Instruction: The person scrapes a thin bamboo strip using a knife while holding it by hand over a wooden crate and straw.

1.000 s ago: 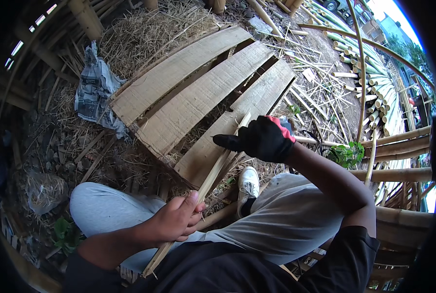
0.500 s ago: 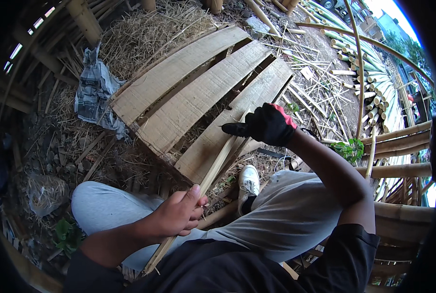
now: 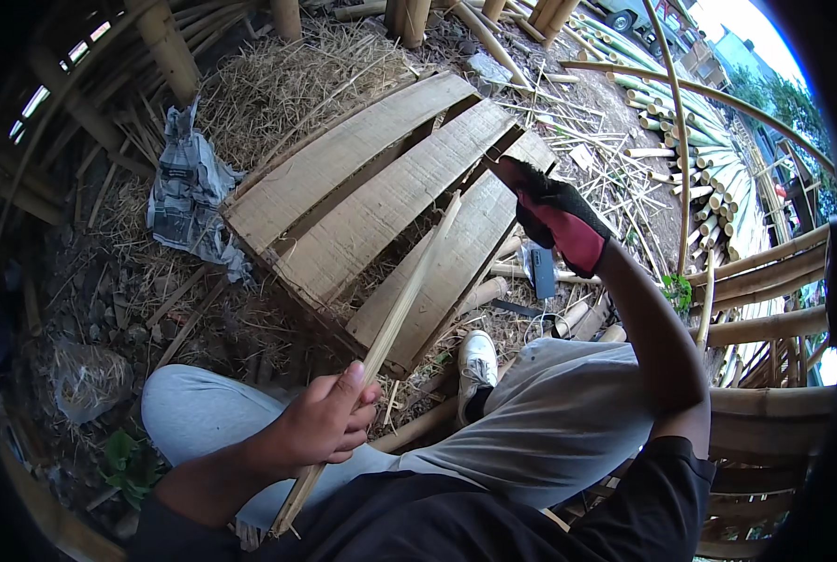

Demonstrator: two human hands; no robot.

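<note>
**Bamboo strip held low, gloved hand raised above the boards**

I see my left hand (image 3: 320, 426), bare, closed around a long, thin bamboo strip (image 3: 409, 286) near its lower end. The strip runs up and away from my lap, slanting over the grey trousers (image 3: 549, 421) and across the flattened bamboo boards (image 3: 381, 215) on the ground, its far tip free in the air. My right hand (image 3: 554, 220), in a black and red glove, is lifted well above the strip and apart from it. It looks curled around something dark that pokes out past the knuckles, perhaps a blade handle, but I cannot tell for sure what it grips.

I judge the strip light and springy: stiff along its length, yet ready to flex and whip at the unsupported end. Its split edges are probably sharp and splintery, and the outer skin slick. I would hold it as now, low and firm with the fingers wrapped round the flat faces, and steady it further up if it starts to wobble.

A white shoe (image 3: 477, 361) rests beside the boards, with straw (image 3: 287, 80) and a crumpled grey bag (image 3: 189, 192) beyond.
</note>
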